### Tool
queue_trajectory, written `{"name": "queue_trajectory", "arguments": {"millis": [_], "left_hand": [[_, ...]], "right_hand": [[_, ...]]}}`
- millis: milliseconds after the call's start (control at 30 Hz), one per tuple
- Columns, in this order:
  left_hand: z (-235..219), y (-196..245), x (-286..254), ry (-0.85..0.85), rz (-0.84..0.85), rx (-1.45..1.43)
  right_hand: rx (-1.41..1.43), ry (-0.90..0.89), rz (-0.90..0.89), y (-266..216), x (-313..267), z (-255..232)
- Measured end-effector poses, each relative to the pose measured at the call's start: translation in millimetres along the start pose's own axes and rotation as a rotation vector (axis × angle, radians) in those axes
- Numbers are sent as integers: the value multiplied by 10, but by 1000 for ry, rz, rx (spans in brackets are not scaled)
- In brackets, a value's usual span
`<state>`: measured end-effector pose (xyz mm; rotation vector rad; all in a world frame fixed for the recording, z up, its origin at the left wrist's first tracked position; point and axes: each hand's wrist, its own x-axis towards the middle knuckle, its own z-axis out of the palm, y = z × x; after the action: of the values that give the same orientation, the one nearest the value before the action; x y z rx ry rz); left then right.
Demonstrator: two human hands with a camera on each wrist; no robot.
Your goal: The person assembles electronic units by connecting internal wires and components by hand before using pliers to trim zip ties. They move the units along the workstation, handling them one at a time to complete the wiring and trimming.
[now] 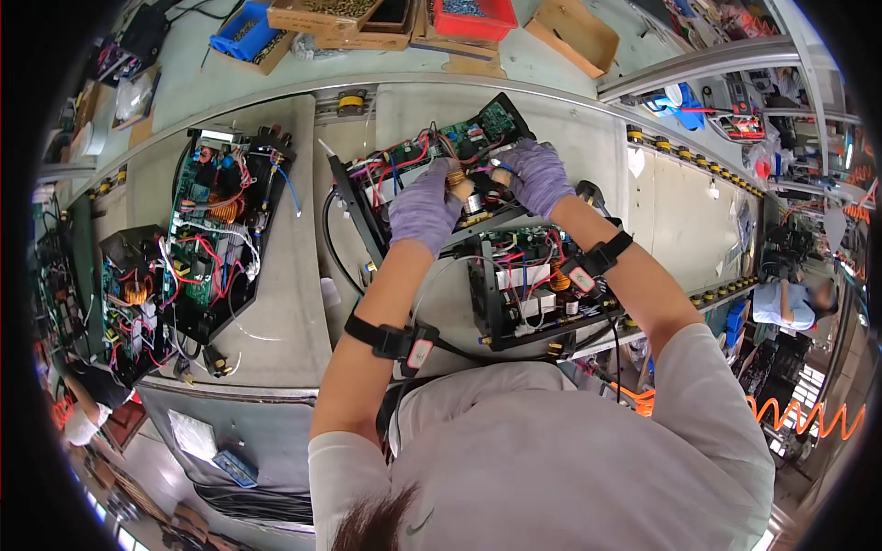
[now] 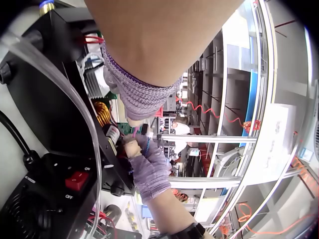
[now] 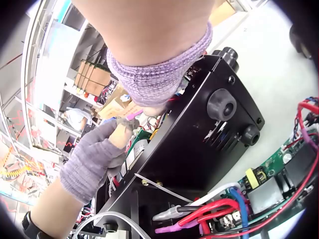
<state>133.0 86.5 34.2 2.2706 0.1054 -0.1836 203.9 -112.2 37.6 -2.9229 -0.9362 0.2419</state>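
Both hands wear purple gloves with bare fingertips and meet over an open black chassis (image 1: 363, 216) holding a green circuit board (image 1: 496, 124). My left hand (image 1: 425, 207) has its fingers curled beside a copper coil (image 1: 457, 181), at one end of a wire with a pink sleeve (image 3: 133, 115). Across from it, my right hand (image 1: 536, 176) pinches that wire's other side, as the left wrist view also shows with the right hand (image 2: 149, 169) below. The gloves partly hide the fingertips. In the right wrist view, my left hand (image 3: 89, 162) is bent at the fingers.
A second open unit (image 1: 533, 285) lies nearer the body, and more units (image 1: 216, 239) stand at the left. Along the back are a red bin (image 1: 473, 18), a blue bin (image 1: 246, 35) and a cardboard tray (image 1: 574, 37). A clear tube (image 2: 82, 104) crosses before the left wrist camera.
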Motion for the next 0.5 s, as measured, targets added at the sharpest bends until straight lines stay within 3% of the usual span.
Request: {"name": "queue_trajectory", "arguments": {"millis": [100,167,233,267,367,500], "left_hand": [[236,-1,153,36,65,40],[312,51,170,18,12,-15],[433,1,201,18,-52,-68],[477,-44,206,-10,-143,-237],[563,-267,352,-177,-261,-504],[308,3,375,-151,-107,32]], "right_hand": [[-29,-30,16,-40,11,-27],[-37,-46,19,-13,3,10],[-7,74,-20,39,-37,82],[33,137,-25,42,-60,101],[126,272,-99,74,-32,152],[65,234,-55,131,108,130]]}}
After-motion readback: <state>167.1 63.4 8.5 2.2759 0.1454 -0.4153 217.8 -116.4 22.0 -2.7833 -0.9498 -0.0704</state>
